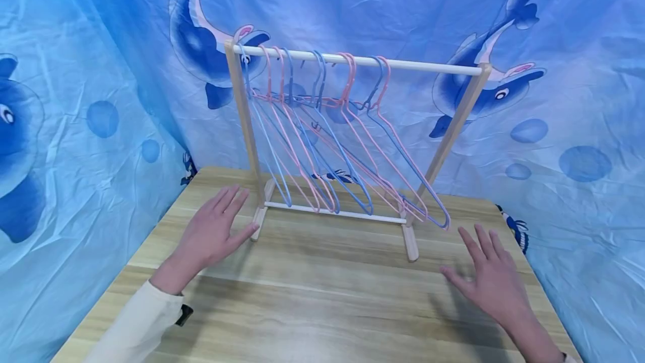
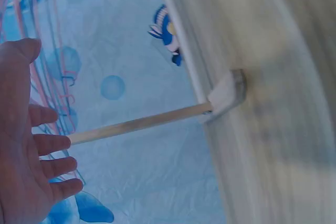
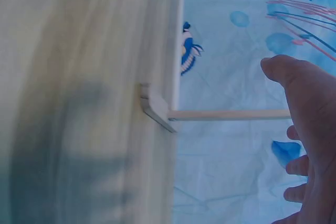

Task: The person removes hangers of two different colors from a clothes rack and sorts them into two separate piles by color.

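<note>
A small wooden clothes rack stands on the table, with several pink and blue hangers hooked over its white top rail. One blue hanger hangs at the far left end; a pink hanger is the rightmost. My left hand hovers above the table just left of the rack's left foot, fingers straight and holding nothing. Apart from the rack on the right, my right hand is held with fingers spread and holds nothing. Each wrist view shows a rack upright beyond the hand's fingers.
The wood-grain table runs up to a blue curtain printed with dolphins, which encloses the back and both sides. A white lower bar joins the rack's feet, and the right foot points toward me.
</note>
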`<state>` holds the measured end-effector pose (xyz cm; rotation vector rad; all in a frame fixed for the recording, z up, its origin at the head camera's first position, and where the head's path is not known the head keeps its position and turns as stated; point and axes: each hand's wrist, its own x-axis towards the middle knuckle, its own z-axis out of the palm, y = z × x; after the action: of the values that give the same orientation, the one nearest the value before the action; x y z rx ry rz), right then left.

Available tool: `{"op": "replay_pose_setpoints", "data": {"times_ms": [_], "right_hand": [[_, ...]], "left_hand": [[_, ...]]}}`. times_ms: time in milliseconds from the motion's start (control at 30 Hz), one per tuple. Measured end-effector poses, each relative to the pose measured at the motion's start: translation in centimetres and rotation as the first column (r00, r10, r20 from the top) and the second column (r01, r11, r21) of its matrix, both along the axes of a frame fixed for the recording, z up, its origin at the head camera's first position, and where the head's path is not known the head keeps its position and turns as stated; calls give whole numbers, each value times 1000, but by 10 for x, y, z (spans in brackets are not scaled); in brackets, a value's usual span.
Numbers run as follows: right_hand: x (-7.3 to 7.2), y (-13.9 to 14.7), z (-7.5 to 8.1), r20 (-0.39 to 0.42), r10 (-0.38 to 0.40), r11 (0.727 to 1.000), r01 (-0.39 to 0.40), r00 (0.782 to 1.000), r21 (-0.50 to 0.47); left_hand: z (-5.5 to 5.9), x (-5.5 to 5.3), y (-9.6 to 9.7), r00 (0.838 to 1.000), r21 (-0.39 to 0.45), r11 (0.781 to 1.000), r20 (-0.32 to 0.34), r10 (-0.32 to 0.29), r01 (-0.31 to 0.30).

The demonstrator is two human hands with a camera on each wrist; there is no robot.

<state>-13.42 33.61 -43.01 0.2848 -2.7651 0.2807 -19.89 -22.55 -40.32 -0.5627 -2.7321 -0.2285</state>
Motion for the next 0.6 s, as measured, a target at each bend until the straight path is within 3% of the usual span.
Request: {"op": "replay_pose_setpoints", "data": {"times_ms": [100,233,367,600], "right_hand": [[-2,7,13,-9,32,998,-32,999,-53],[-7,13,33,-42,71,990,-76,997,-122],[-13,16,53,-65,86,985,-94,994,-143],[-26,14,81,-66,83,974,-96,994,-208]], "left_hand": [[13,-8,1,1000,91,996,-23,-6,8],[31,-18,3,998,196,980,-52,37,-26],[45,-28,6,994,285,957,-71,84,-60],[60,-50,11,979,426,903,-156,129,-51]]}}
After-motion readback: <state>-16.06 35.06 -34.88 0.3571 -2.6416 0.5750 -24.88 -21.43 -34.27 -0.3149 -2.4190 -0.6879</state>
